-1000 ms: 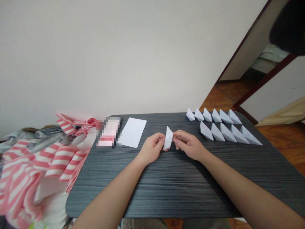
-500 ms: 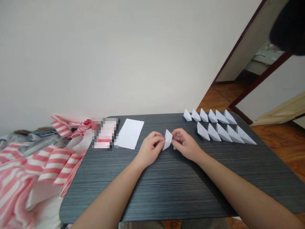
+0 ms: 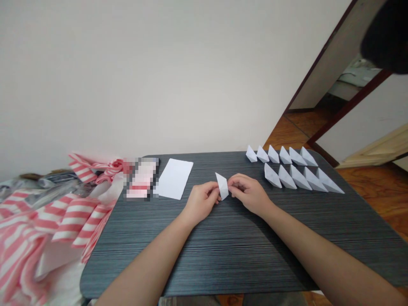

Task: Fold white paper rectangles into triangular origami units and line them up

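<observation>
Pinched between the fingertips of the left hand (image 3: 203,200) and right hand (image 3: 250,193), the folded paper (image 3: 222,186) was over the table's (image 3: 216,255) middle in the head view. Two rows of folded pieces (image 3: 273,177) stood right; white paper (image 3: 174,179) lay left, beside striped cloth (image 3: 76,217).

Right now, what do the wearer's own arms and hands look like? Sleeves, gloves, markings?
Left hand and right hand: ungloved, no watch or bracelet visible. Left arm and right arm: bare forearms, no sleeves, cables or markings in view.
</observation>
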`<state>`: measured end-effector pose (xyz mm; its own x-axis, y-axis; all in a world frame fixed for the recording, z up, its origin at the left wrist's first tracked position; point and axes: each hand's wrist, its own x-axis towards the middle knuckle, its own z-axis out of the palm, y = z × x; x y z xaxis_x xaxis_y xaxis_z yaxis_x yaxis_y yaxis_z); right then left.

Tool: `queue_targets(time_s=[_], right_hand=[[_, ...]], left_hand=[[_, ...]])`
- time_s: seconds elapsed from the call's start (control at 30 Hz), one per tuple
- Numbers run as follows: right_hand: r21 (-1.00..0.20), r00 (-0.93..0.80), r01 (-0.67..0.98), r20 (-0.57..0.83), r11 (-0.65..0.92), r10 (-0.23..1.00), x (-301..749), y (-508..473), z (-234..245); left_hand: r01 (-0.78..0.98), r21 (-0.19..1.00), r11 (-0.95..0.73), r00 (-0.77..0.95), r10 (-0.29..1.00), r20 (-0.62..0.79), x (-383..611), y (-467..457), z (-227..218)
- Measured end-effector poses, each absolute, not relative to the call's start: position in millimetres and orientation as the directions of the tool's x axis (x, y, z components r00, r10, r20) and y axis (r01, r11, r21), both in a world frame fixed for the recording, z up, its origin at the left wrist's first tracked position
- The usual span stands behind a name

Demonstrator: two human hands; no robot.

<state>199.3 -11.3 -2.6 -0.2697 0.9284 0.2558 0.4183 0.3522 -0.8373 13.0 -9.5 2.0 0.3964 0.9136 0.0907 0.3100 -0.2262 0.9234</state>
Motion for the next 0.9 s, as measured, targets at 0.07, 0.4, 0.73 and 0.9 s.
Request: queue_targets(time_s=[0.07,0.4,0.73,0.9], right_hand=[[-0.83,-0.269,0.43,0.259,0.356,0.928,198.7,-11.1,-2.3],[-0.813,-0.316,0.438,0.261,0.384,0.912,198.6,-10.0,-0.1],[-0.829,-0.378,0.401,0.237,0.389,0.895,199.3,-10.7,-0.9],[-0.831,-0.382,0.401,0.231,0.386,0.895,199.2,-11.7,-1.1]], left_hand=[[0.309,0.924,-0.226,0.387,0.917,0.095,13.0,-9.4,1.9],[0.288,0.938,-0.191,0.395,0.916,0.066,12.6,-9.2,-0.2],[0.284,0.937,-0.205,0.417,0.906,0.072,12.9,-8.4,-1.4],[0.269,0.942,-0.2,0.423,0.903,0.071,12.6,-8.5,-1.5]])
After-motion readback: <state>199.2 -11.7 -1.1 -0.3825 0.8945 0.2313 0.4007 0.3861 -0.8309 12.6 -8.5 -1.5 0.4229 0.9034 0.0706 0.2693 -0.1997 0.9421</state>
